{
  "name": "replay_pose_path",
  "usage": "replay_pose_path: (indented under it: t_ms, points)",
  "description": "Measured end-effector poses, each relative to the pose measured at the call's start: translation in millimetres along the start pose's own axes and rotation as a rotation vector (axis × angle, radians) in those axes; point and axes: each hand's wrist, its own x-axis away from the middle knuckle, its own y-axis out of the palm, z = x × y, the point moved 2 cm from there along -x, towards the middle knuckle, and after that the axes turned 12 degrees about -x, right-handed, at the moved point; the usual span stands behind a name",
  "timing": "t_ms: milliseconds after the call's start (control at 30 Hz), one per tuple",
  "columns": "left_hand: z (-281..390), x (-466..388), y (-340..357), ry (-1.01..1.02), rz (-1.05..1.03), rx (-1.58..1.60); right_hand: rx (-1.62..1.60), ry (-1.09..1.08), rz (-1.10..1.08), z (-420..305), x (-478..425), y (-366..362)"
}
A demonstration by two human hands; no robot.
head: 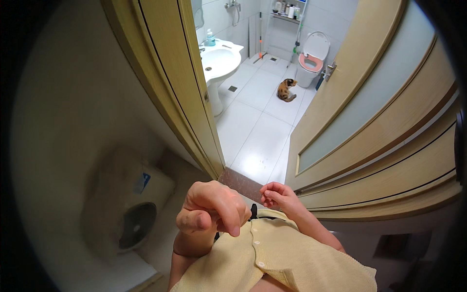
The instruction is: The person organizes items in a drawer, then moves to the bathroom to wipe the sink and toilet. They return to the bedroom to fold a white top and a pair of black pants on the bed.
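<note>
My left hand (213,208) is raised in front of my yellow buttoned top (233,255), its fingers curled, with no object visible in it. To its right, my right hand (277,195) hovers near the stone threshold (242,182) with loosely bent fingers and nothing seen between them. Beyond the doorway, a calico cat (286,91) sits on the white tile floor (251,87) beside a toilet (308,69) with a pink seat cover and raised lid. A white pedestal washbasin (220,60) stands at the left, bearing a soap pump bottle (210,38).
The wooden door with a frosted panel (343,109) stands open at the right; the door frame (182,84) rises at the left. A front-loading washing machine (160,186) is at the lower left. A squeegee (260,54) and a shelf of bottles (286,17) are at the back.
</note>
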Motion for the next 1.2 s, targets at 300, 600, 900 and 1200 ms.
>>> replay_pose_path:
  t_ms: [300,600,900,1200]
  points:
    - [49.5,19.5,-114.8,-0.263,0.267,-0.251,0.192,-0.097,0.141,6.6,-49.9,46.0]
    - [28.5,263.0,-192.3,-1.107,0.317,-1.136,0.973,0.306,0.553,165.0,57.8,-74.1]
    - [82.2,233.5,-153.9,-1.605,0.487,-0.621,0.628,0.367,0.373,119.1,75.0,-55.5]
    - [68.5,244.3,-123.6,-1.747,0.707,-0.311,0.417,0.466,0.209,114.9,66.2,-109.5]
